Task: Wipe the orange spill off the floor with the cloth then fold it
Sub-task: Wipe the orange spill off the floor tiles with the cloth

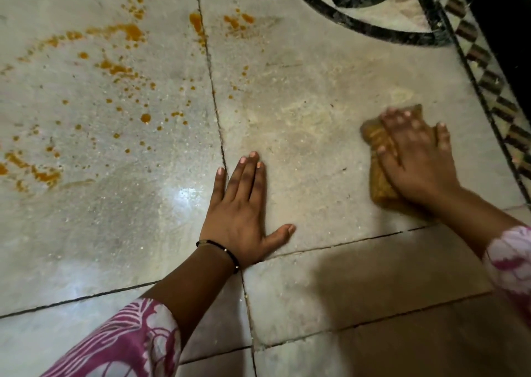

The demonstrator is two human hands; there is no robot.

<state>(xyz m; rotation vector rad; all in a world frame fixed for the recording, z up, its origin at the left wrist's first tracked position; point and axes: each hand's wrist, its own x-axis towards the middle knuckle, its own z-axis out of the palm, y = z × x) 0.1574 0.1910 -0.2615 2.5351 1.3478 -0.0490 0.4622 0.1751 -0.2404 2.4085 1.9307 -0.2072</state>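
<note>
The left hand (pixel 244 204) lies flat on the pale stone floor (pixel 301 95), fingers straight and thumb spread, across a dark joint between tiles. A thin black bracelet (pixel 221 251) circles that wrist. The right hand (pixel 416 158) (blurred) presses on a bunched orange-stained cloth (pixel 380 188) near a patterned dark border (pixel 485 80). The orange spill (pixel 115 69) spatters the floor to the upper left, well apart from the cloth. Both sleeves (pixel 129 345) are pink and white.
</note>
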